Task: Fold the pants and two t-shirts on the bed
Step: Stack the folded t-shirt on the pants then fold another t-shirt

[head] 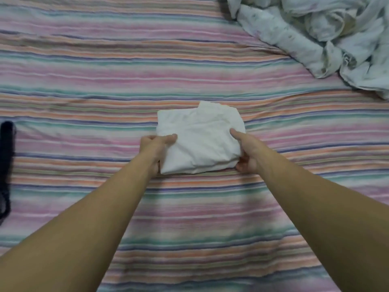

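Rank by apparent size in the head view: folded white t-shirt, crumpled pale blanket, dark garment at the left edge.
1. Crumpled pale blanket, largest, though cut off by the frame.
2. Folded white t-shirt.
3. Dark garment at the left edge, smallest showing; mostly out of frame, so unsure.

Dim, flat indoor light; soft overall, slight blur, wide-angle edge warp.

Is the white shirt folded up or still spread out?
Folded. The white cotton t-shirt is a small layered square, gripped by the left hand and right hand.
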Tool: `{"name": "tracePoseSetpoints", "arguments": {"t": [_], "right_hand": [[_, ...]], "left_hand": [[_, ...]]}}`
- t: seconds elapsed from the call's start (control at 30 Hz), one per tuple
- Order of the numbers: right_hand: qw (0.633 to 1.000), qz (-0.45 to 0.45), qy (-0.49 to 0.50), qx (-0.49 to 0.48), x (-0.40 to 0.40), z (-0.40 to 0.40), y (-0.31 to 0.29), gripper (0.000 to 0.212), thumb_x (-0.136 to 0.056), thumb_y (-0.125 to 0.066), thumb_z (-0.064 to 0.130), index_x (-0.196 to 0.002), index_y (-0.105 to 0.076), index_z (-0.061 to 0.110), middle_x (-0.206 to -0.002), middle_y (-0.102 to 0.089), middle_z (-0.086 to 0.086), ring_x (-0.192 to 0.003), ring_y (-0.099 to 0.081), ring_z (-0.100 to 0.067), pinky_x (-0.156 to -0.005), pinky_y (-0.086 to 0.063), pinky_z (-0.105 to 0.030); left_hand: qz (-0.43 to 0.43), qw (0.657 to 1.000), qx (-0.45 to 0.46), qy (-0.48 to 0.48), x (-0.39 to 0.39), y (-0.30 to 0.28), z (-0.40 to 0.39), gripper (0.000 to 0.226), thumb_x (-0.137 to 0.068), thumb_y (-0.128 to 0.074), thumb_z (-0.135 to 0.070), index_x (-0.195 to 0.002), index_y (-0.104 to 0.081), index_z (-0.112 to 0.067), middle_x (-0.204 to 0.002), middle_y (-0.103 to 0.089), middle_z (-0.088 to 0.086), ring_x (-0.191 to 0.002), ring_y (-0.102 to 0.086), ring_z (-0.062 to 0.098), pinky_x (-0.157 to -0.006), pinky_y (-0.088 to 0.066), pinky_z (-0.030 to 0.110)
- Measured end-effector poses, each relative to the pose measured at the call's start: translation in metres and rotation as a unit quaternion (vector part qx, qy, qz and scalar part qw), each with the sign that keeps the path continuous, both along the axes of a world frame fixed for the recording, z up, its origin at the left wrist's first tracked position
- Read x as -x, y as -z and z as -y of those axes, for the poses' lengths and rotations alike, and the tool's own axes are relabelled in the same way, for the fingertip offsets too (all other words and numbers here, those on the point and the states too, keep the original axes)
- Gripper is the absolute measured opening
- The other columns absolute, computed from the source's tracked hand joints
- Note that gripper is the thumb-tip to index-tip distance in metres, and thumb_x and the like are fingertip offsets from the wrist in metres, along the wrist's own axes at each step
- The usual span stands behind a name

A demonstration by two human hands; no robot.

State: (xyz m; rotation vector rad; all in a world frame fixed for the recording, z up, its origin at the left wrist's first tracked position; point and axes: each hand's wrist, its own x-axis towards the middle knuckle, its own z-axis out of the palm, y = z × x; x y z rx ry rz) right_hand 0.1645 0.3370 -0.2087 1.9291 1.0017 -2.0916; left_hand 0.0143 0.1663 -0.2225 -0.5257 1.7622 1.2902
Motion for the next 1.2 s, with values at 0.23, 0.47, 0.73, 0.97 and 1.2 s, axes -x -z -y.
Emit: {"name": "tracePoseSetpoints", "arguments": {"t": [0.23, 0.47, 0.73, 0.97, 1.2], "right_hand": [[0.995, 0.028, -0.093, -0.035, 0.035, 0.031, -0.027, 0.026, -0.09, -0.067, 0.019, -0.113, -0.063, 0.008, -0.09, -0.071, -0.007, -0.068, -0.067, -0.023, -0.046, -0.053, -0.028], [0.973, -0.048, -0.196, -0.111, 0.117, 0.109, -0.086, 0.042, -0.087, -0.071, 0.01, -0.127, -0.059, 0.012, -0.108, -0.071, -0.009, -0.079, -0.066, -0.026, -0.058, -0.055, -0.033], [0.879, -0.171, -0.406, -0.181, 0.272, 0.254, -0.157, 0.039, -0.089, -0.069, 0.013, -0.127, -0.062, 0.01, -0.112, -0.069, -0.006, -0.081, -0.064, -0.015, -0.064, -0.049, -0.027], [0.847, -0.205, -0.444, -0.207, 0.376, 0.37, -0.16, 0.044, -0.085, -0.07, 0.01, -0.129, -0.062, 0.013, -0.119, -0.069, -0.006, -0.104, -0.065, -0.03, -0.096, -0.053, -0.049], [0.852, -0.179, -0.446, -0.205, 0.426, 0.432, -0.135, 0.042, -0.081, -0.074, 0.013, -0.122, -0.065, 0.018, -0.112, -0.071, -0.004, -0.1, -0.067, -0.03, -0.092, -0.055, -0.05]], "left_hand": [[-0.064, 0.996, -0.011, 0.062, 0.014, -0.032, 0.021, 0.034, -0.083, -0.07, -0.001, -0.113, -0.062, -0.013, -0.103, -0.068, 0.006, -0.08, -0.064, 0.018, -0.07, -0.052, 0.029], [-0.103, 0.99, -0.069, -0.062, 0.056, -0.106, 0.141, 0.036, -0.08, -0.07, 0.005, -0.109, -0.064, -0.015, -0.108, -0.073, 0.007, -0.086, -0.071, 0.023, -0.072, -0.059, 0.034], [-0.173, 0.95, -0.102, -0.238, 0.104, -0.181, 0.31, 0.053, -0.084, -0.068, 0.005, -0.129, -0.057, -0.022, -0.116, -0.07, -0.001, -0.101, -0.069, 0.024, -0.079, -0.059, 0.042], [-0.192, 0.924, -0.071, -0.322, 0.178, -0.179, 0.416, 0.042, -0.084, -0.066, 0.006, -0.118, -0.062, -0.019, -0.114, -0.071, 0.0, -0.102, -0.067, 0.023, -0.074, -0.056, 0.036], [-0.175, 0.919, -0.037, -0.351, 0.212, -0.143, 0.472, 0.044, -0.082, -0.065, 0.01, -0.12, -0.061, -0.012, -0.109, -0.071, 0.003, -0.098, -0.068, 0.025, -0.074, -0.056, 0.037]]}}
